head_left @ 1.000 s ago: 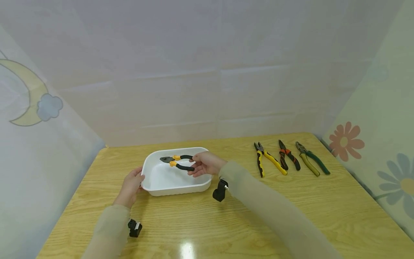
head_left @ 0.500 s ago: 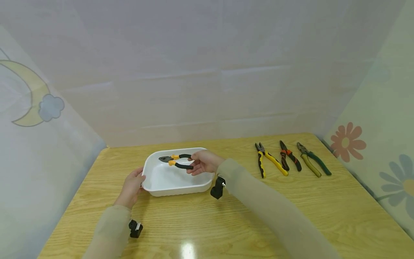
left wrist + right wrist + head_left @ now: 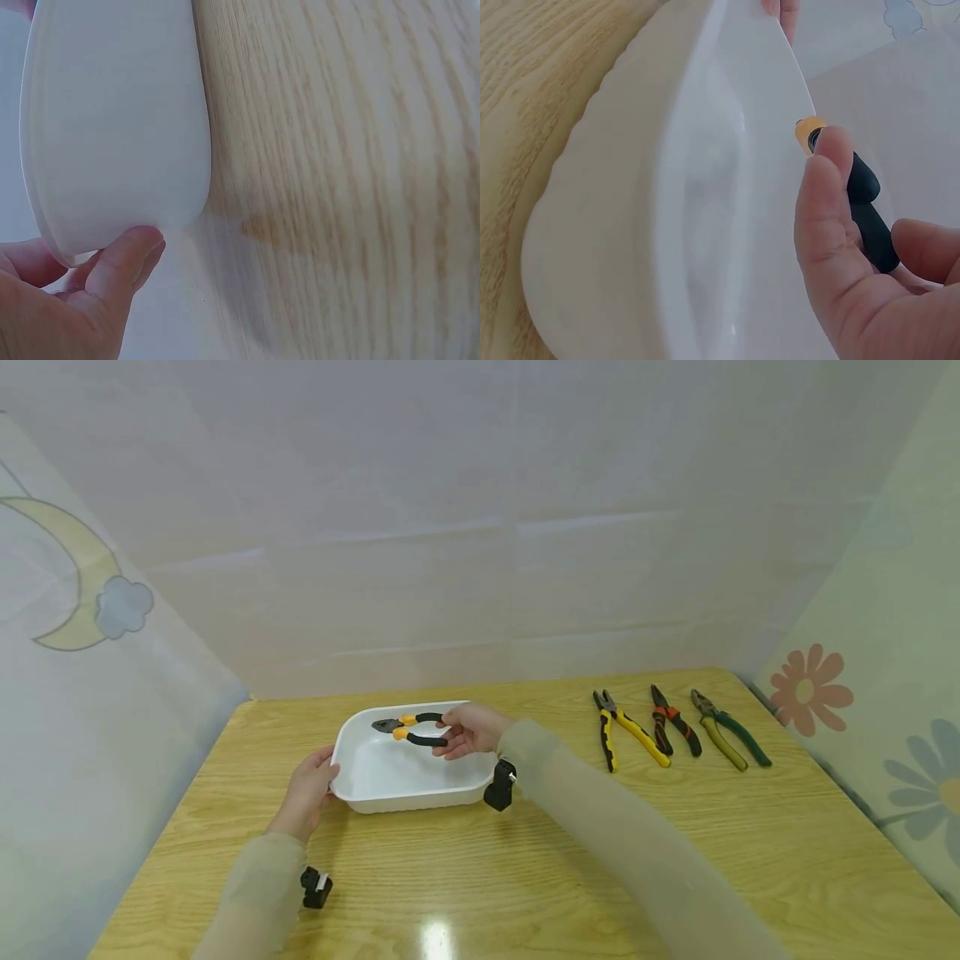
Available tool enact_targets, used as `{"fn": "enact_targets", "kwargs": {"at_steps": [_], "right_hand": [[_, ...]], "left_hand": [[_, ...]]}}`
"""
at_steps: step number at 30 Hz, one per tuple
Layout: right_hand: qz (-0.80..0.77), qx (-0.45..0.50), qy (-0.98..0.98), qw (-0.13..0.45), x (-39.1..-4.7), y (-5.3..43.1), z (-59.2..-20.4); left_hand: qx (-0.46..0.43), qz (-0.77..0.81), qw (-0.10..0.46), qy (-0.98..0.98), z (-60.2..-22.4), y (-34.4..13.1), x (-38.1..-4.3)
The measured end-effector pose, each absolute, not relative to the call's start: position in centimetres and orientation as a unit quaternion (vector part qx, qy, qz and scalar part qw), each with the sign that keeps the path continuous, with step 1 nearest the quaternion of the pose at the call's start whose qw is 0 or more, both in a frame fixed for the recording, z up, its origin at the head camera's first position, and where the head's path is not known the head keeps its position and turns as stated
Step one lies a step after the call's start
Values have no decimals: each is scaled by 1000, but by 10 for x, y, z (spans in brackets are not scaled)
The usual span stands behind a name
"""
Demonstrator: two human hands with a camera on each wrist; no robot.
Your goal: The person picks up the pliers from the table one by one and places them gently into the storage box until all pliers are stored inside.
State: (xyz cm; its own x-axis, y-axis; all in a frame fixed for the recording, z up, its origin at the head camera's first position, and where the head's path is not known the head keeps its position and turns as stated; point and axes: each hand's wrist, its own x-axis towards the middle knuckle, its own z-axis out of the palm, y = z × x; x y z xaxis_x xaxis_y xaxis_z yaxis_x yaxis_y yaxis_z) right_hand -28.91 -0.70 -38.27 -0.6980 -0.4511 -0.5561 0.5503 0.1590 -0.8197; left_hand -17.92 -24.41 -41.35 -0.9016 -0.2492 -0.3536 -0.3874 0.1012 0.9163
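Note:
A white plastic basin (image 3: 416, 802) sits on the wooden table. My left hand (image 3: 307, 787) grips its left rim, thumb over the edge. In the left wrist view the fingers (image 3: 112, 274) press against the outer wall. My right hand (image 3: 474, 729) holds a pair of pliers (image 3: 401, 734) over the basin by their black and orange handles. The handles are spread, and the dark head points left. From the right wrist, a black handle end (image 3: 864, 180) shows between thumb and fingers, with the pliers' head hidden from this side.
To the right lie three more pliers: yellow and black (image 3: 632, 735), red and black (image 3: 677, 727), and green-handled (image 3: 727, 731). A pale wall (image 3: 420, 593) rises behind the table's far edge, with decorated side walls left and right.
My right hand and wrist have shifted slightly up and left, with the pliers staying over the basin. The left hand keeps its grip on the rim.

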Motion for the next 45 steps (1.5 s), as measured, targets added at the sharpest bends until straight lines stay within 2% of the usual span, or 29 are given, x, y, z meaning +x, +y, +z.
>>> {"fn": "enact_targets", "kwargs": {"at_steps": [20, 32, 45], "right_hand": [[-612, 27, 676, 409, -299, -19, -382], [-587, 46, 703, 400, -301, -31, -396], [-579, 46, 709, 400, -301, -39, -390]], "left_hand": [[-207, 646, 52, 733, -413, -243, -182], [-209, 647, 55, 731, -421, -244, -177], [-201, 642, 45, 739, -416, -244, -176]]}}
